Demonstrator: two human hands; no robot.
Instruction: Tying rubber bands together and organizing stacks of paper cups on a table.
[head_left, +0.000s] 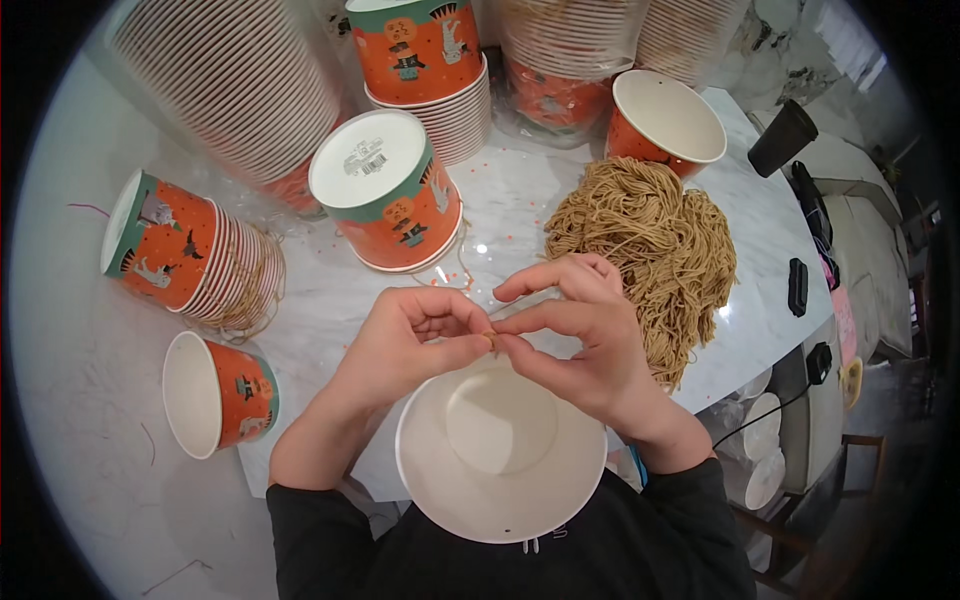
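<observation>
Over the far rim of a white-lined paper bucket [500, 510], my left hand [395, 345] and my right hand [590, 340] meet at their fingertips. Each pinches with thumb and index finger at a small bit of tan string [490, 338], mostly hidden by the fingers. The other right fingers are loosely curled and raised. The bucket stands close to my body, its mouth facing up, with a small dark spot near its near rim. Just beyond my right hand lies a big heap of tan strings [650, 250].
An upside-down orange bucket [395, 205] stands beyond my left hand. Stacked buckets [190, 250], wound with strings, lie left, near a single tipped bucket [220, 395]. Bagged bucket stacks [230, 90] line the back. An upright bucket [668, 120] and black cup [783, 138] stand right.
</observation>
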